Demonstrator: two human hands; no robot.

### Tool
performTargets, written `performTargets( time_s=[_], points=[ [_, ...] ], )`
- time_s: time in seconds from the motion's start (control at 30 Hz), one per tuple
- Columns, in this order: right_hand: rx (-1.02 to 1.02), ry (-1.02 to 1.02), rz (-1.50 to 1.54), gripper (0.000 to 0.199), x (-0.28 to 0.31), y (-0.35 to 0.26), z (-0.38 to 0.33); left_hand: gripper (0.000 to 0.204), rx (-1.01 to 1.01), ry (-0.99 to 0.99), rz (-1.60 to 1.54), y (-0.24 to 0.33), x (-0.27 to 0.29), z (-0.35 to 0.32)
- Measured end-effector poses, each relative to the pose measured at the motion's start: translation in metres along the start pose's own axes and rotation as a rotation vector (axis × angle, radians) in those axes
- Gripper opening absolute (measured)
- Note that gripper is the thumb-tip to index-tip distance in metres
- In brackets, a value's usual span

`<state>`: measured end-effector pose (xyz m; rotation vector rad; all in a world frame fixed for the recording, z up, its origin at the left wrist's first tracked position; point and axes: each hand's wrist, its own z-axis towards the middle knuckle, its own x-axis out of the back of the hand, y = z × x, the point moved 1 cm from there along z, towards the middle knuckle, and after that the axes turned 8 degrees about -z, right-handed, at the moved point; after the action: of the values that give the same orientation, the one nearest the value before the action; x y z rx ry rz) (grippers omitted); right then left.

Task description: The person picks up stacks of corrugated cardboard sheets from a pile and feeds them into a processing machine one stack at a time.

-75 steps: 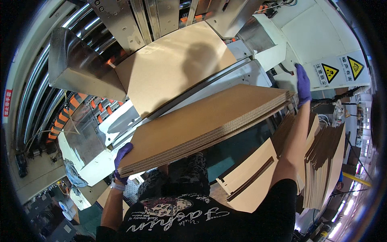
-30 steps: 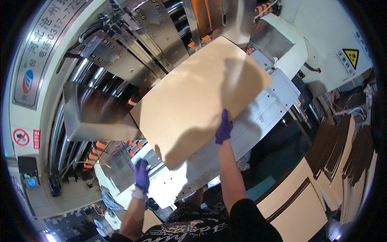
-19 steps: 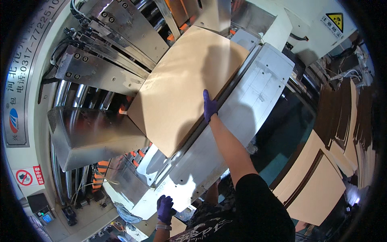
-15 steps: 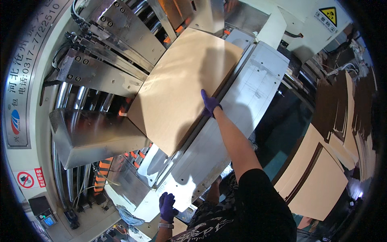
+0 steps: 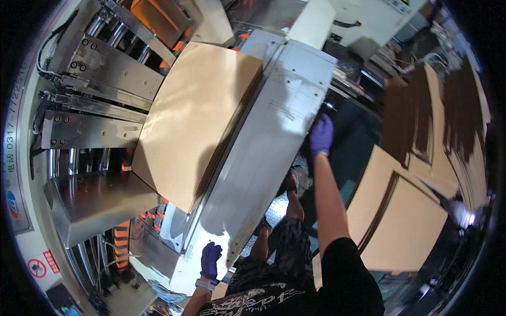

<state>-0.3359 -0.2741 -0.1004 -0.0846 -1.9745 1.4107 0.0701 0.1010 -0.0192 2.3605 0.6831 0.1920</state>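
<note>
One tan, rectangular cardboard stack [image 5: 197,121], ahead of the left fingers, leftward of the right; apparently squared by silvery, flat steel plates [image 5: 95,129] behind. Left purple-gloved hand [image 5: 210,260]: fingers curled, contents hidden, near the long grey metal table [image 5: 263,126]. Right purple-gloved hand [image 5: 321,135]: released, beside table edge.

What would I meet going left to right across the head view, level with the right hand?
Grey printed plaque → metal plate → tan cardboard → grey metal ledge → gloved right hand → stacked cardboard sheets.
</note>
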Motion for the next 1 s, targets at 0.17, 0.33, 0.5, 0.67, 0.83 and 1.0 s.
performTargets(
  time_s=[0.17,0.33,0.5,0.67,0.83,1.0],
  points=[
    [0.281,-0.004,-0.716,0.056,-0.01,0.224,0.133,0.032,0.123,0.011,0.261,-0.042,-0.058,0.025],
    [-0.104,-0.094,-0.248,0.053,-0.043,0.303,0.204,0.032,0.097,-0.231,0.647,-0.041,-0.148,0.034],
    [-0.501,-0.251,0.635,0.058,-0.063,0.276,0.219,0.031,0.355,-0.174,0.576,-0.079,-0.171,0.038],
    [-0.189,-0.262,0.312,0.054,-0.024,0.369,0.264,0.035,0.332,-0.22,0.372,-0.072,-0.195,0.064],
    [0.123,-0.266,-0.174,0.056,-0.016,0.39,0.31,0.035,0.374,-0.317,0.711,-0.069,-0.191,0.075],
    [0.013,-0.334,-0.268,0.054,-0.028,0.409,0.329,0.035,0.071,-0.42,1.046,-0.107,-0.19,0.078]
  ],
)
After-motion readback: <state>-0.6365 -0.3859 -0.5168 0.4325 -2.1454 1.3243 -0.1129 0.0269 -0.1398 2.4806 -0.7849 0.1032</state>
